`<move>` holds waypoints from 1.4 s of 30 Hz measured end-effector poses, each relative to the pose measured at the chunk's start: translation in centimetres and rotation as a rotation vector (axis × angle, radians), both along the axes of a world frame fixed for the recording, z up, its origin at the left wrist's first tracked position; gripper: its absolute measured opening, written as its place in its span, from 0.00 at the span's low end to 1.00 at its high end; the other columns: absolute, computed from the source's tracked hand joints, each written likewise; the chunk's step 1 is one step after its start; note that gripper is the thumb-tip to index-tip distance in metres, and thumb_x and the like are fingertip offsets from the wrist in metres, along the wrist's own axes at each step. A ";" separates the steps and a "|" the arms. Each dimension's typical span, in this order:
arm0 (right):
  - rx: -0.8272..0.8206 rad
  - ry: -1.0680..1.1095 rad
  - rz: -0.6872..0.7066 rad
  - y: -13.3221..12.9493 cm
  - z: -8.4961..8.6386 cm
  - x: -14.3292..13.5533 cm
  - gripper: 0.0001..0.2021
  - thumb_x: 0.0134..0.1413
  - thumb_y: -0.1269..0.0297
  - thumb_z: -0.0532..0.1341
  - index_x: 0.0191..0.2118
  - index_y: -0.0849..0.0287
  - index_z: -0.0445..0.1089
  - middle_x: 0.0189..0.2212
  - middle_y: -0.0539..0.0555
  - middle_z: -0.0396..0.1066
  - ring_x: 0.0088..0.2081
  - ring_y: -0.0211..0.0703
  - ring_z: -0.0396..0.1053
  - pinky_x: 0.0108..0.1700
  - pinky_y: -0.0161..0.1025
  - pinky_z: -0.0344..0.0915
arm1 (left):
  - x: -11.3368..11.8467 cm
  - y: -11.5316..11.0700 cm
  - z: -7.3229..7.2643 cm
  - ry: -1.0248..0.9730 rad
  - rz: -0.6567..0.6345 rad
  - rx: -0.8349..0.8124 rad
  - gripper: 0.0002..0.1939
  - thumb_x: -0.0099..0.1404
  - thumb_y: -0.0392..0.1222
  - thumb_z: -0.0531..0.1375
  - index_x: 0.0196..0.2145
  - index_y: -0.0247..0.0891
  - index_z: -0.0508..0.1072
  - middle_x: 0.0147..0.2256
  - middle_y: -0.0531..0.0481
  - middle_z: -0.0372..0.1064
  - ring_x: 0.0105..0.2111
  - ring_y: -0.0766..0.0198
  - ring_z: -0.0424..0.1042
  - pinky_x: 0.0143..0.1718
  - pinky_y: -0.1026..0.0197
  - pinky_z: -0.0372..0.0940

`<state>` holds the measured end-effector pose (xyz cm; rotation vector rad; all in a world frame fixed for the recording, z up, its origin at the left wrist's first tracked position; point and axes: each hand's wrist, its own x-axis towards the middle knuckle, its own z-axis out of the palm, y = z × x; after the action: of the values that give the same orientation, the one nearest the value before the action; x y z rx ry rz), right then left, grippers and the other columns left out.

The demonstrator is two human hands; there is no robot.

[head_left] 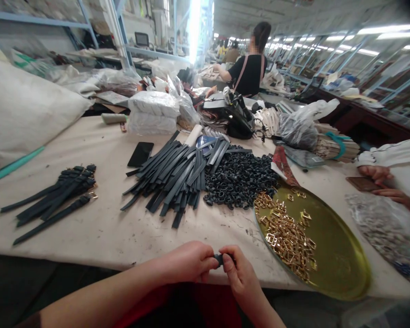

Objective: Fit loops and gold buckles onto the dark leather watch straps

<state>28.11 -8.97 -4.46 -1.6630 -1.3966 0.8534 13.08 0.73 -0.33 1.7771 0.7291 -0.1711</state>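
Note:
Near the table's front edge, my left hand (pixel 194 263) and my right hand (pixel 236 269) pinch a short dark strip (pixel 219 259) between them. Only a small part of it shows; the fingers hide the rest, so I cannot tell whether it is a strap or a loop. Beyond my hands lies a heap of flat dark straps (pixel 171 173). Touching its right side is a pile of small dark strap loops (pixel 239 177). Gold buckles (pixel 287 237) cover the left part of a round yellow-gold tray (pixel 341 255), to the right of my right hand.
Several straps with buckles (pixel 61 196) lie at the left. A phone (pixel 140 154) rests behind the straps. Plastic-wrapped bundles (pixel 153 111) and a black bag (pixel 235 114) line the back. At the right, another person's hands (pixel 379 175) are at a phone; someone in black (pixel 249 73) stands farther off.

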 end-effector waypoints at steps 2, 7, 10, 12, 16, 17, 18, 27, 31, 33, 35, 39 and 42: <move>0.032 -0.055 0.003 0.3 -0.6 0.1 0.09 0.56 0.60 0.50 0.36 0.57 0.64 0.27 0.52 0.69 0.30 0.41 0.66 0.32 0.36 0.60 | 0.5 0.1 -0.5 -0.001 0.016 0.004 0.18 0.59 0.43 0.46 0.16 0.37 0.65 0.14 0.54 0.59 0.17 0.69 0.60 0.21 0.67 0.53; 0.067 0.024 -0.011 0.7 -1.5 0.1 0.09 0.57 0.61 0.48 0.37 0.57 0.62 0.24 0.50 0.67 0.25 0.39 0.65 0.27 0.34 0.61 | 1.2 0.8 -1.0 -0.036 -0.040 0.029 0.18 0.60 0.42 0.46 0.17 0.37 0.65 0.15 0.54 0.60 0.17 0.69 0.61 0.22 0.68 0.54; 0.086 -0.011 -0.032 1.8 -1.6 0.0 0.10 0.57 0.61 0.48 0.38 0.57 0.63 0.26 0.51 0.68 0.26 0.40 0.66 0.28 0.34 0.61 | 1.7 1.2 -1.0 0.013 -0.031 0.261 0.18 0.59 0.41 0.48 0.15 0.37 0.66 0.15 0.53 0.61 0.18 0.68 0.60 0.22 0.66 0.53; 0.090 -0.101 -0.042 3.0 -1.5 0.0 0.10 0.57 0.61 0.48 0.38 0.57 0.63 0.28 0.52 0.69 0.28 0.42 0.67 0.30 0.36 0.61 | 2.0 1.6 -0.9 0.046 0.036 0.441 0.17 0.59 0.43 0.49 0.17 0.36 0.68 0.15 0.52 0.61 0.19 0.66 0.62 0.24 0.65 0.54; 0.143 -0.401 -0.049 5.0 -1.0 -0.1 0.12 0.57 0.60 0.48 0.33 0.57 0.67 0.27 0.54 0.69 0.31 0.45 0.66 0.33 0.39 0.58 | 1.1 4.2 0.5 0.062 0.204 0.694 0.14 0.59 0.48 0.53 0.24 0.36 0.71 0.27 0.46 0.67 0.32 0.57 0.67 0.34 0.61 0.57; 0.178 -0.466 -0.057 5.2 -0.9 -0.2 0.13 0.57 0.60 0.49 0.31 0.57 0.68 0.28 0.55 0.69 0.32 0.46 0.66 0.34 0.40 0.58 | 0.6 5.3 1.1 0.071 0.259 0.753 0.13 0.59 0.47 0.53 0.27 0.36 0.71 0.31 0.44 0.67 0.37 0.55 0.66 0.37 0.60 0.57; 0.212 -0.509 -0.067 5.3 -0.9 -0.3 0.13 0.57 0.60 0.49 0.31 0.57 0.69 0.30 0.56 0.69 0.34 0.46 0.65 0.36 0.41 0.58 | 0.0 6.5 1.6 0.087 0.320 0.804 0.11 0.60 0.45 0.53 0.30 0.36 0.70 0.36 0.42 0.66 0.41 0.53 0.65 0.41 0.58 0.56; 0.366 -0.276 -0.221 2.9 -0.8 -0.9 0.13 0.54 0.56 0.53 0.35 0.59 0.68 0.34 0.58 0.68 0.40 0.50 0.64 0.45 0.48 0.58 | -4.9 10.0 3.9 0.183 0.596 0.926 0.07 0.62 0.36 0.51 0.36 0.31 0.65 0.36 0.44 0.63 0.38 0.58 0.65 0.40 0.54 0.58; 0.350 -0.098 -0.289 1.1 1.0 -2.0 0.17 0.55 0.54 0.51 0.43 0.60 0.63 0.32 0.55 0.67 0.32 0.44 0.67 0.35 0.42 0.64 | -5.2 4.8 4.9 0.028 0.453 0.952 0.11 0.64 0.39 0.46 0.34 0.34 0.66 0.36 0.46 0.62 0.37 0.59 0.65 0.39 0.60 0.56; 0.292 0.160 -0.321 0.1 2.2 -2.4 0.20 0.53 0.51 0.53 0.47 0.60 0.58 0.26 0.50 0.66 0.23 0.38 0.64 0.25 0.36 0.61 | -5.2 1.5 5.0 -0.054 0.275 0.899 0.08 0.60 0.41 0.51 0.29 0.37 0.68 0.32 0.49 0.64 0.33 0.63 0.66 0.35 0.65 0.57; 0.207 0.366 -0.322 -1.0 3.2 -2.4 0.19 0.49 0.50 0.57 0.42 0.60 0.61 0.19 0.44 0.61 0.18 0.34 0.58 0.20 0.33 0.55 | -5.4 -1.2 4.8 -0.122 0.081 0.794 0.06 0.54 0.42 0.56 0.24 0.38 0.68 0.28 0.52 0.66 0.28 0.66 0.65 0.29 0.67 0.56; 0.124 0.494 -0.396 -3.0 3.6 -1.2 0.14 0.46 0.51 0.60 0.29 0.58 0.62 0.14 0.42 0.55 0.18 0.34 0.55 0.22 0.32 0.54 | -6.8 -2.3 4.8 -0.112 0.056 0.467 0.06 0.53 0.40 0.54 0.23 0.37 0.68 0.21 0.55 0.64 0.22 0.67 0.63 0.23 0.67 0.53; 0.086 0.512 -0.439 -3.8 2.5 -1.3 0.14 0.44 0.51 0.61 0.28 0.57 0.62 0.16 0.44 0.59 0.19 0.35 0.58 0.24 0.33 0.56 | -7.5 -0.4 4.9 -0.209 0.298 0.125 0.06 0.52 0.42 0.55 0.24 0.36 0.66 0.18 0.56 0.63 0.20 0.69 0.62 0.23 0.67 0.54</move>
<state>26.76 -12.77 -1.98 -1.4671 -0.6769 0.8629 5.58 0.35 4.56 1.7475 0.8561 0.2615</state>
